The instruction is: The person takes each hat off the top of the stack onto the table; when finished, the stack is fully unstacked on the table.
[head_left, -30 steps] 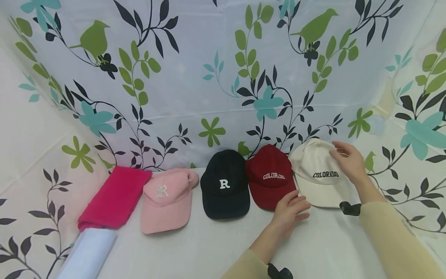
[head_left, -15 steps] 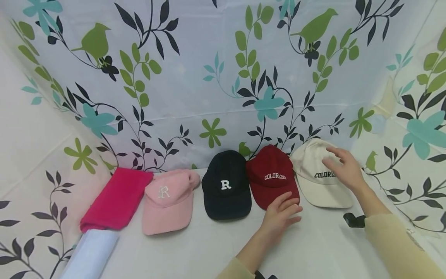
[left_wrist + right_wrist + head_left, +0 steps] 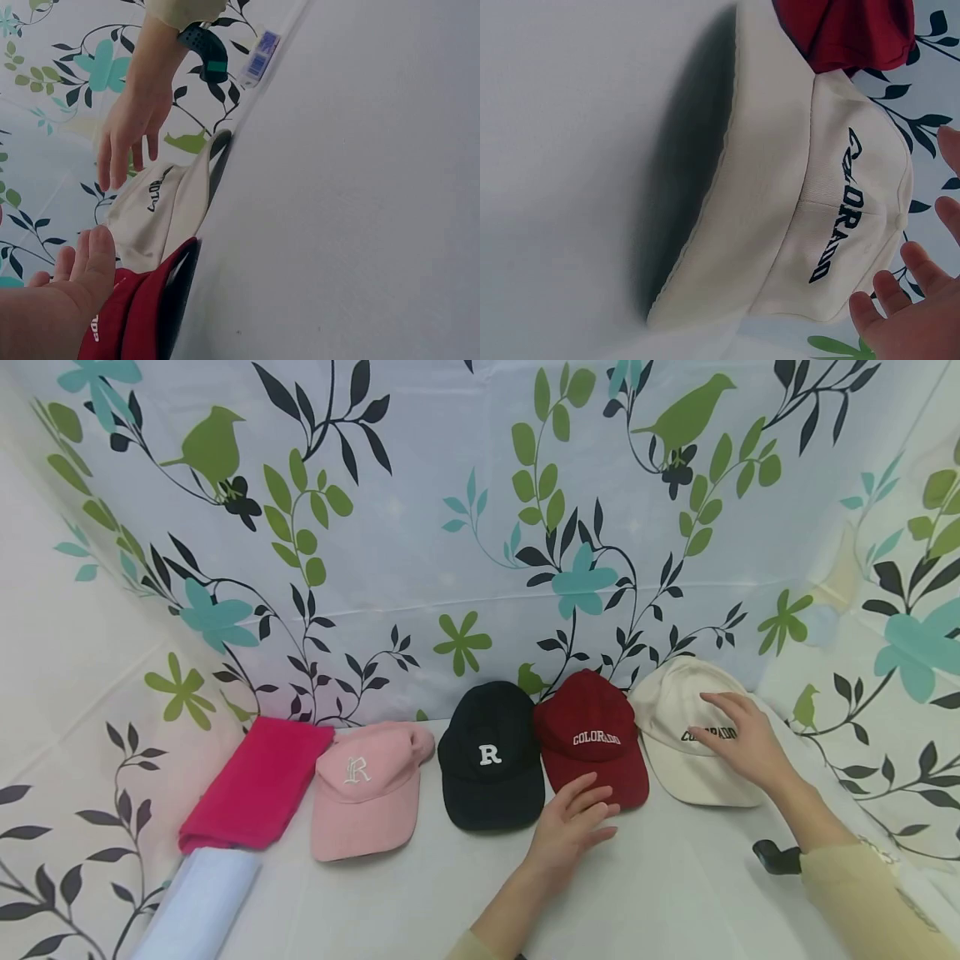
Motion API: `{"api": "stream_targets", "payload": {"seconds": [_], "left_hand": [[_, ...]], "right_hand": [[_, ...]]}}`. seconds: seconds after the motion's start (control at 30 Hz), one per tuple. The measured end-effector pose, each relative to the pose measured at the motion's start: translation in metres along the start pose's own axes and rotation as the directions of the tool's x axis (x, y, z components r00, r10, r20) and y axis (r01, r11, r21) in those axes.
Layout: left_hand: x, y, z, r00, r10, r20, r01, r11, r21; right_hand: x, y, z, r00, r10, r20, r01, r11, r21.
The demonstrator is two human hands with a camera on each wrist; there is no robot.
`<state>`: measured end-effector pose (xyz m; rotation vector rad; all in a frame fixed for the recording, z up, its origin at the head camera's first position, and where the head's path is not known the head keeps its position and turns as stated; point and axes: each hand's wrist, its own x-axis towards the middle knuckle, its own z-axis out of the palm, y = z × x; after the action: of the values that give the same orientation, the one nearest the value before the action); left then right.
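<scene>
A cream baseball cap (image 3: 701, 777) lettered COLORADO lies at the right end of a row of caps. Over its front hovers my right hand (image 3: 742, 739), fingers spread and holding nothing; in the right wrist view the fingertips (image 3: 889, 289) are beside the crown. Left of it sits a dark red cap (image 3: 588, 727), also lettered COLORADO. My left hand (image 3: 570, 827) is nearest that cap's brim, its fingers relaxed and nothing in them. A black cap (image 3: 491, 793) with a white R and a pink cap (image 3: 367, 810) with an R continue the row leftward.
A folded bright pink cloth (image 3: 255, 785) lies at the left, with a folded pale blue cloth (image 3: 198, 902) in front of it. Behind the caps hangs a leaf-and-bird patterned sheet (image 3: 420, 527). A small clear packet (image 3: 261, 58) shows in the left wrist view.
My left hand has shifted left and slightly down, from the red cap's brim toward the space before the black cap. My right hand has moved slightly down over the cream cap. The caps stay put.
</scene>
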<state>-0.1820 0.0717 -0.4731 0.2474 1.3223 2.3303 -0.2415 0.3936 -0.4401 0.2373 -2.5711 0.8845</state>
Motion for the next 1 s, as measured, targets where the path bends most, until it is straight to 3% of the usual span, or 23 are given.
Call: {"api": "stream_targets", "payload": {"seconds": [0.37,0.53,0.77,1.0], "left_hand": [[-0.025,0.020,-0.031,0.994,0.073,-0.087,-0.069,0.997,0.044],[-0.037,0.030,-0.052,0.988,0.105,-0.111,-0.096,0.992,0.082],[-0.056,0.042,-0.084,0.980,0.109,-0.164,-0.090,0.988,0.122],[-0.075,0.047,-0.111,0.954,0.154,-0.259,-0.121,0.983,0.138]], "right_hand": [[-0.016,0.006,0.005,0.995,0.047,0.087,-0.036,0.992,-0.118],[-0.023,0.007,0.009,0.992,0.056,0.115,-0.032,0.979,-0.202],[-0.027,0.006,0.015,0.983,0.065,0.171,-0.023,0.972,-0.236],[-0.032,0.005,0.019,0.972,0.095,0.215,-0.035,0.964,-0.265]]}}
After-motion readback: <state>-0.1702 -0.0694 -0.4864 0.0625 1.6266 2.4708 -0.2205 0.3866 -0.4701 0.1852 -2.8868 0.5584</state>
